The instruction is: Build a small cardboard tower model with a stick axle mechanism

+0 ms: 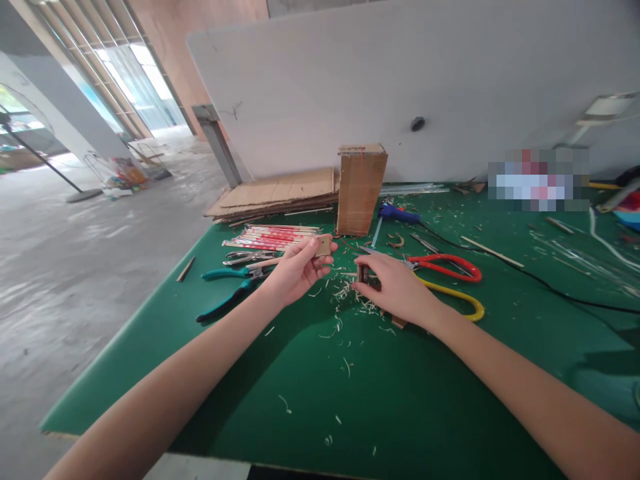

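Left hand [304, 265] on a tan piece [324, 247], right hand [400, 283] on a dark brown piece [363, 274]!
And it's a thumb-and-finger pinch on the left, while the right clasps its piece near the curly shavings [371, 307] on the green surface [310, 393]; the two pieces sit apart. Light but steady does it here: grip by the edges, leave the faces in sight, and mind those right-hand fingers around the scissors [435, 259] lying close by.
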